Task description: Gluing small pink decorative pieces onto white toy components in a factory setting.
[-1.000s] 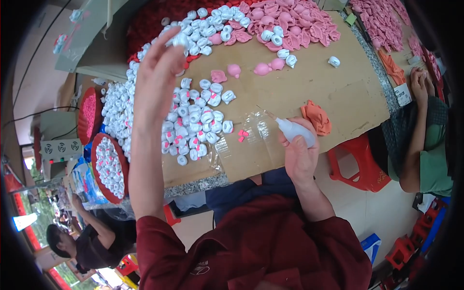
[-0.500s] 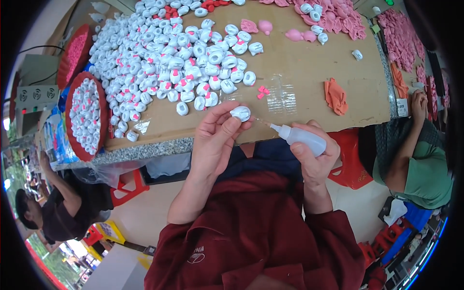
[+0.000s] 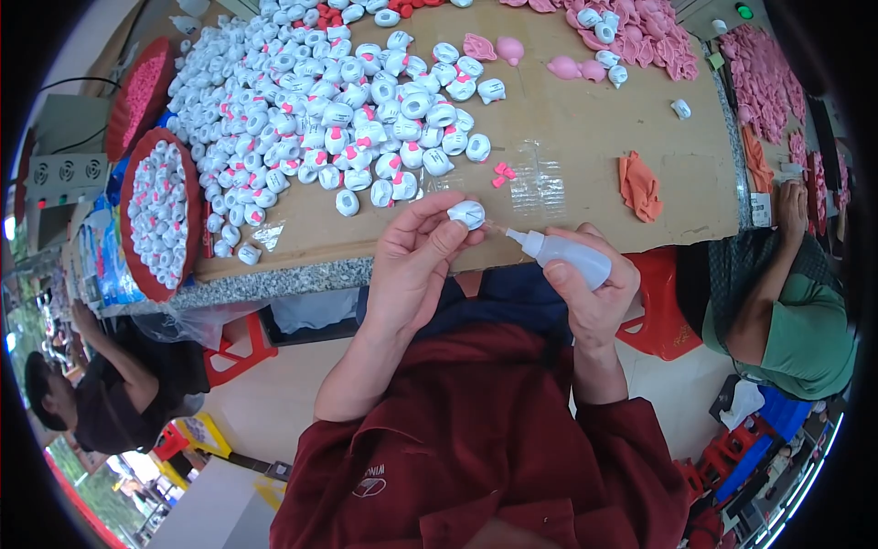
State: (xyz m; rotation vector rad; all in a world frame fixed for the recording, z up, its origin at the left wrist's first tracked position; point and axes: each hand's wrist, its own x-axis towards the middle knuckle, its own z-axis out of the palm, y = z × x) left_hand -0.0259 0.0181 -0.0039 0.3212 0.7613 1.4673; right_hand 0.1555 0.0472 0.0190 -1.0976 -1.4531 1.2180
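Observation:
Between the thumb and fingers of my left hand (image 3: pixel 416 261) is a small white toy head (image 3: pixel 467 215), held just over the near edge of the table. My right hand (image 3: pixel 599 293) is wrapped round a translucent squeeze bottle (image 3: pixel 569 258). The bottle lies tilted, its thin nozzle pointing left at the toy head; whether the tip touches the head I cannot tell. Beyond my hands, a few small pink bows (image 3: pixel 501 174) lie on the cardboard. A large heap of white toy heads (image 3: pixel 343 114), many with pink bows, spreads over the left side.
A red tray (image 3: pixel 195 220) of toy heads stands at the left edge, with a red tray (image 3: pixel 117 137) of pink pieces behind it. An orange cloth (image 3: pixel 638 188) lies to the right. Pink molded parts (image 3: pixel 640 37) are piled far right. People sit at both sides.
The toy head has shifted slightly right and turned a little in my left fingers. The bottle remains in my right hand, its nozzle still aimed at the head. The whole view has moved slightly.

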